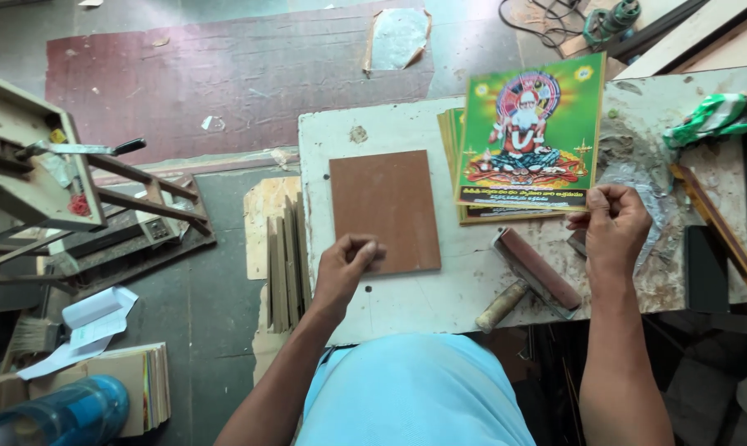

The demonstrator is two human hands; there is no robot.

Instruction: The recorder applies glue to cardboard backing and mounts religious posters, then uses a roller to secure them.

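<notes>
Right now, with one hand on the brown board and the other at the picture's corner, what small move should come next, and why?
Probably lift the top colourful print off its stack and carry it left onto the brown board. The right hand already pinches the print's lower corner, the left hand steadies the board's lower edge, and the board's face lies bare.

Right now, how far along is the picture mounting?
Done: a brown board lies bare on the white table. In hand: left hand steadies its lower edge; right hand pinches the top print off the stack. Left: no print is on the board; the roller lies untouched.
</notes>
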